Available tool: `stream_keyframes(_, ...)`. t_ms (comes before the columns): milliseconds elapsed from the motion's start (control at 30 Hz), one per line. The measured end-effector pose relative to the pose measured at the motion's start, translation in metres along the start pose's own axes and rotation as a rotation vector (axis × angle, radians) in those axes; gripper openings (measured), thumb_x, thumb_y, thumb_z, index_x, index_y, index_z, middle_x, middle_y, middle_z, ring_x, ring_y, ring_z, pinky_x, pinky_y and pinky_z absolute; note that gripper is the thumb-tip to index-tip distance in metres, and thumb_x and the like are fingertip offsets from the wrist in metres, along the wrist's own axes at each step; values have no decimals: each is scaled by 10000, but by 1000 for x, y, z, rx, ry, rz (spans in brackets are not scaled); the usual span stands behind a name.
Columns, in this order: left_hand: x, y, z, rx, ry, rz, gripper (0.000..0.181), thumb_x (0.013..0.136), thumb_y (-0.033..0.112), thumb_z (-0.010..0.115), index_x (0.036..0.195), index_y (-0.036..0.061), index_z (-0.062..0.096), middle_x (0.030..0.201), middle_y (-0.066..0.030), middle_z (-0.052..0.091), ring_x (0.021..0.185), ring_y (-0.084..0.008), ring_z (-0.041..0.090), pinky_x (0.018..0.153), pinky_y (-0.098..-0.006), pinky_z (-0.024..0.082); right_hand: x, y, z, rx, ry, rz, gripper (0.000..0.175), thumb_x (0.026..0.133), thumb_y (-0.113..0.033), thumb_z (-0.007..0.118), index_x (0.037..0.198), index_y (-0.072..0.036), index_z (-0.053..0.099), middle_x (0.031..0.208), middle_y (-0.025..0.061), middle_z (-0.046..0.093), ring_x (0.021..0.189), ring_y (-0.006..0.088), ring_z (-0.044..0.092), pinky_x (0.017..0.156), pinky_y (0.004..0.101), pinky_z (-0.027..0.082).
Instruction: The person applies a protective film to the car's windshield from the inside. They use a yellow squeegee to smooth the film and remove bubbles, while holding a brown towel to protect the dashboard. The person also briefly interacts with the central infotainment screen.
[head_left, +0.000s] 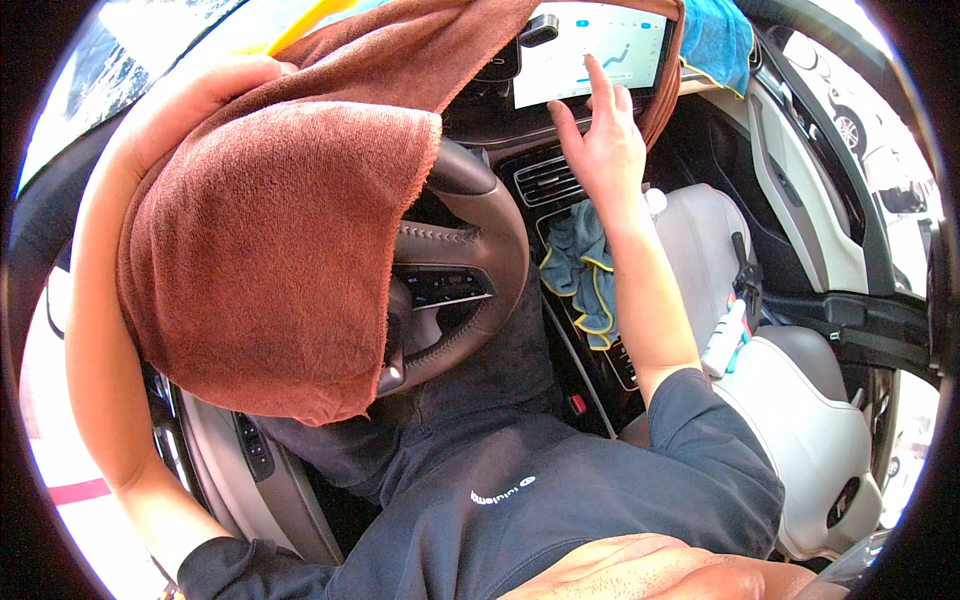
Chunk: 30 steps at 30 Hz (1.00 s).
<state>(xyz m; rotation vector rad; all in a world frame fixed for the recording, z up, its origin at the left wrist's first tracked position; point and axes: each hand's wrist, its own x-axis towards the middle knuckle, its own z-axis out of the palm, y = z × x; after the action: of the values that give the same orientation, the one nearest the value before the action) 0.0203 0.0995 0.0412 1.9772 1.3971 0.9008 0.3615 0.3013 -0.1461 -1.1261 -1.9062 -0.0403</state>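
Note:
My right hand (606, 146) reaches to the centre touchscreen (547, 75), its index fingertip at the lit display and the thumb spread. Nothing is held in it. My left hand (244, 75) lies at the top of the dashboard, along the edge of a large brown towel (277, 255). Its fingertips are partly hidden, and a yellow strip-like object (307, 26) sits right beside them. The towel drapes over the left part of the steering wheel (499, 240) and runs along the dashboard to the screen's right side.
A grey microfiber cloth (592, 281) with yellow edging lies on the centre console, below an air vent (547, 180). A blue cloth (716, 45) covers the dashboard's right end. On the passenger seat (694, 240) lie a white bottle (726, 341) and a black tool (745, 270).

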Motion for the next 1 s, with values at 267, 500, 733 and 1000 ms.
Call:
stream_keyframes(267,1,-5,-8,174,-52,118,432,985,4,577,1411,72,581,1352,-94,628,1267,-162,580,1156,-299,405,-3,7,-2,-25,19,7,705,942,-456,684,1534,-169,432,1210,201,605,986,418,685,816,498,565)
stream_keyframes(500,-1,-5,-6,114,-47,104,418,983,3,580,1395,69,595,1346,-90,629,1260,-159,583,1148,-295,413,-3,3,3,-11,19,-20,701,933,-454,690,1531,-187,438,1196,187,609,959,411,689,784,485,569)
stream_keyframes(733,6,19,10,119,-39,68,402,985,9,586,1381,74,608,1327,-80,637,1248,-155,589,1140,-288,420,-3,2,-2,-17,21,5,704,927,-431,703,1519,-148,447,1149,162,619,981,372,683,799,464,564)
stream_keyframes(1000,7,38,25,-60,149,-177,379,966,28,616,1344,55,634,1345,-94,629,1272,-167,583,1159,-302,399,-45,-24,-19,307,-169,-30,591,875,-247,769,1404,-96,554,994,98,613,802,238,632,710,380,548)
